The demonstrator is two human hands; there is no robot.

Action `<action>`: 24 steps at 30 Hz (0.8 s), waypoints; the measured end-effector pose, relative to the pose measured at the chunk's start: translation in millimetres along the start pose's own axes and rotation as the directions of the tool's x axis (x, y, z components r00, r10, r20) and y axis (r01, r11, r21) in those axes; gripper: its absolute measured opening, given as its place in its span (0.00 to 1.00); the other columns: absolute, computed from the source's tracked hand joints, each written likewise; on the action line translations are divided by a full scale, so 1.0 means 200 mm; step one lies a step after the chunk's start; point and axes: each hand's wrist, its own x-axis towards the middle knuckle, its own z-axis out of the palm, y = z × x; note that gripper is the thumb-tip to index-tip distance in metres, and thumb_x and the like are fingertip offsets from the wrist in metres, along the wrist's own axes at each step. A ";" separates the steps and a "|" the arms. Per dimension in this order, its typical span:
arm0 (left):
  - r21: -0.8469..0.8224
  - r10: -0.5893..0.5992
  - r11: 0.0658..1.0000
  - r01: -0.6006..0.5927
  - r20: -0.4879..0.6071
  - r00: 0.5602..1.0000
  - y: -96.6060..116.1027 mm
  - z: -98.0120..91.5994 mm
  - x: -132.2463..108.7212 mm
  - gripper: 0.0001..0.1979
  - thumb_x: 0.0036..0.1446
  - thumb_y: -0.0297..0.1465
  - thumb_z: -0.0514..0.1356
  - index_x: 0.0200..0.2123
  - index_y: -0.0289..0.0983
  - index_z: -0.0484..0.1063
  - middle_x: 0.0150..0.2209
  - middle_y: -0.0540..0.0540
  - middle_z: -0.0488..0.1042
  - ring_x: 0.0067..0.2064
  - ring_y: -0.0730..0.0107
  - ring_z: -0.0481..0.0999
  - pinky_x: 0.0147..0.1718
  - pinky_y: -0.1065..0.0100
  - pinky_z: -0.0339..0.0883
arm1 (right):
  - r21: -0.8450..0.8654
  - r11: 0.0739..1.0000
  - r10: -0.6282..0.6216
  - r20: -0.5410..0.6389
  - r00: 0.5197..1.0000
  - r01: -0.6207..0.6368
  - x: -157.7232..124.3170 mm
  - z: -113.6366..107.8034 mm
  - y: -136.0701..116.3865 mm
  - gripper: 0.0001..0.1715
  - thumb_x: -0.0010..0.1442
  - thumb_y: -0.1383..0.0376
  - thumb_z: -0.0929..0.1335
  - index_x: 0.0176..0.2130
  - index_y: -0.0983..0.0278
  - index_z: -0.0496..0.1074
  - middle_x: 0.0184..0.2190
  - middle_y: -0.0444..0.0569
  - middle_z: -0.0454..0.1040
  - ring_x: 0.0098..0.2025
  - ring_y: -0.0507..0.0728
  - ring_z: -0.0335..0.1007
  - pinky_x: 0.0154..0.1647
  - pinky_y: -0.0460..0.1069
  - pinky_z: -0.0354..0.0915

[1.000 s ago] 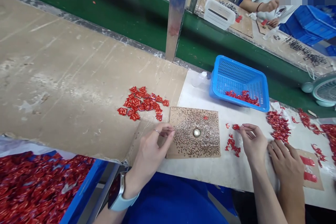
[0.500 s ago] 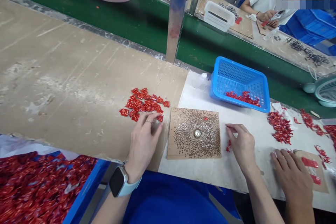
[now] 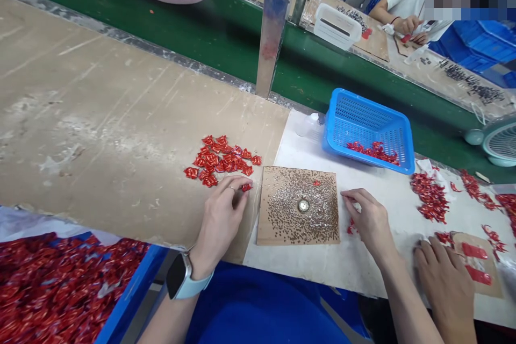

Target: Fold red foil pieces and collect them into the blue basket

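My left hand (image 3: 220,220), with a ring and a watch on it, pinches a small shiny red rose-like piece (image 3: 246,187) between thumb and fingers. Just beyond it lies a loose pile of similar red pieces (image 3: 221,160) on the brown tabletop. My right hand (image 3: 371,221) is closed in a pinch beside the right edge of a cardboard square (image 3: 266,231). Whatever its fingertips hold, if anything, is too small to make out. Many tiny brown-gold beads cover the cardboard, around a round metal piece (image 3: 303,205) and one red bit (image 3: 316,183). A few red curled pieces (image 3: 351,227) lie partly behind my right hand.
A blue basket (image 3: 332,134) with red pieces stands at the back, a small clear bottle (image 3: 308,124) beside it. A blue crate at lower left holds many red pieces (image 3: 60,290). A co-worker's hand (image 3: 445,279) rests close on the right. A metal post (image 3: 266,54) rises behind.
My left hand has drawn a red piece slightly back from the pile, pinched in its fingers. My right hand has shifted a little left toward the cardboard. The co-worker's hand has moved slightly.
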 end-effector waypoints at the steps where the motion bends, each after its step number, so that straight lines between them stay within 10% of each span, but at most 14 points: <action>1: 0.000 -0.005 1.000 0.005 -0.005 1.000 0.00 -0.01 -0.01 0.11 0.66 0.24 0.60 0.48 0.42 0.75 0.47 0.46 0.81 0.50 0.61 0.82 0.50 0.57 0.79 | 0.003 1.000 -0.004 -0.005 1.000 0.004 0.00 0.00 0.00 0.22 0.72 0.52 0.64 0.37 0.60 0.80 0.38 0.55 0.82 0.37 0.64 0.81 0.42 0.59 0.76; 24: -0.169 -0.127 0.979 0.114 -0.072 0.989 0.02 -0.02 -0.06 0.08 0.67 0.31 0.62 0.44 0.42 0.82 0.40 0.46 0.84 0.39 0.67 0.83 0.40 0.64 0.80 | 0.050 0.989 0.143 -0.063 0.988 -0.140 -0.04 -0.05 -0.03 0.25 0.68 0.46 0.67 0.35 0.60 0.83 0.37 0.55 0.84 0.35 0.64 0.81 0.41 0.58 0.76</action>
